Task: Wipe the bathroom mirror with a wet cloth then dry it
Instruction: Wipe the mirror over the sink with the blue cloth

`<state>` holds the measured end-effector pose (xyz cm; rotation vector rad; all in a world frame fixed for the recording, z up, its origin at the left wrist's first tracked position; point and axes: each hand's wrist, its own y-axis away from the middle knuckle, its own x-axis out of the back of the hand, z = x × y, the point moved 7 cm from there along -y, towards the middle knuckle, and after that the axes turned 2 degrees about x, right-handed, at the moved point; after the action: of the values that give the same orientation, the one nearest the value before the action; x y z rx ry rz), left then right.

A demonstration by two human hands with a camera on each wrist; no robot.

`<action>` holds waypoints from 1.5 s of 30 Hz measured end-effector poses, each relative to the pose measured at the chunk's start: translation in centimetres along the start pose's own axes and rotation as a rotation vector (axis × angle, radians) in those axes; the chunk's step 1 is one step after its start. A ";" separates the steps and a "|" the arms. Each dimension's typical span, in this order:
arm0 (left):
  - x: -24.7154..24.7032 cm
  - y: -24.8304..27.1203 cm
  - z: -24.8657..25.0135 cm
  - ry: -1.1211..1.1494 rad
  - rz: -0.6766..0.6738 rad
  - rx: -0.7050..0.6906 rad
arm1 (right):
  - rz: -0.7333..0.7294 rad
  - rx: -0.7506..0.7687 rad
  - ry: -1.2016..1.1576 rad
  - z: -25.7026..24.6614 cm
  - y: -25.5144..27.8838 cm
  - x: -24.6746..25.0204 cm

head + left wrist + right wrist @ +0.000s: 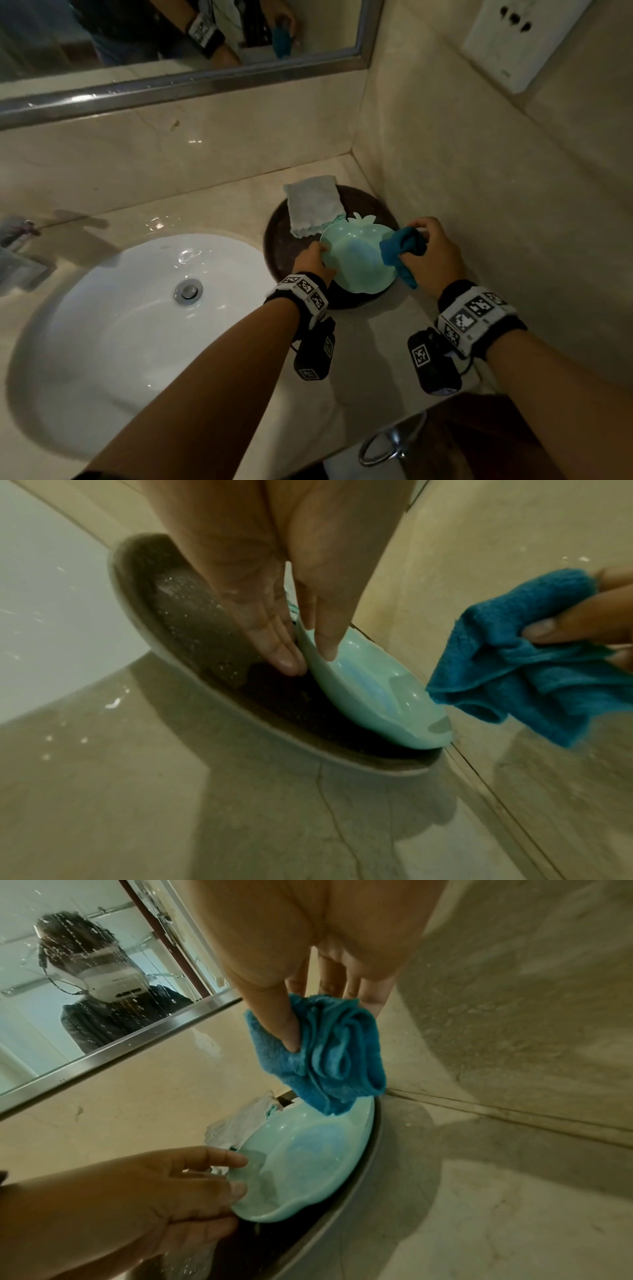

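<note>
My right hand grips a bunched dark blue cloth just above the right rim of a mint-green apple-shaped bowl. My left hand pinches the bowl's left rim, thumb inside and fingers outside. The bowl rests on a dark round tray. A folded pale grey cloth lies on the tray behind the bowl. The mirror, streaked with drops, hangs above the counter in a metal frame.
A white sink basin with a metal drain lies left of the tray, a tap at its far left. The tiled side wall stands close on the right. A metal ring handle sits below the counter edge.
</note>
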<state>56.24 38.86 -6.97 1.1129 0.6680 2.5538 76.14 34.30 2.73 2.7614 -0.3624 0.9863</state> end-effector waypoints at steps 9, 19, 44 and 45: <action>0.9 0.7 -1.0 0.221 0.029 0.046 | -0.025 0.100 0.044 -0.4 -0.3 -0.1; 4.4 4.4 -1.8 0.415 0.094 -0.023 | -0.133 0.502 0.245 -8.0 0.4 -3.4; 9.2 8.8 -1.8 0.500 0.148 -0.060 | -0.253 0.483 0.284 -11.8 2.8 -5.7; 9.1 8.6 -1.9 0.508 0.148 -0.049 | -0.168 0.434 0.214 -11.7 2.3 -4.6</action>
<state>48.18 34.80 1.88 0.5056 0.6453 2.9911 65.04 35.84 8.91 2.9426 0.1328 1.4411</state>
